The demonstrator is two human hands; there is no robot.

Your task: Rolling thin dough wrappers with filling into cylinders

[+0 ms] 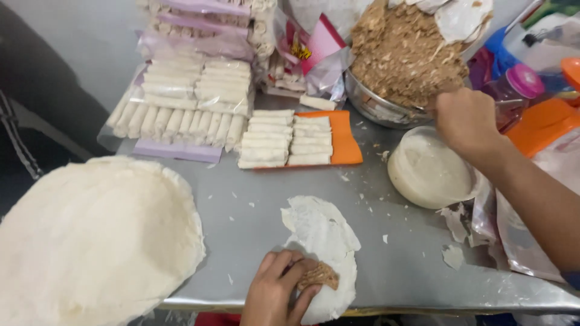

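Left hand (279, 294) pressing brown filling lump (319, 276) onto thin white round wrapper (323, 241), fingers spread. Right hand (466, 121), fingers curled, grip unclear, beyond the wrapper, at steel bowl (374, 107) heaped with brown mince (403, 54); white paste tub (428, 170) beside.

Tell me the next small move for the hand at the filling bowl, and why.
Probably bring the right hand back with another pinch of filling to the wrapper. It is at the rim of the metal bowl of minced filling, while the left hand presses only a small lump of filling onto the wrapper's near edge, and the wrapper lies unrolled.
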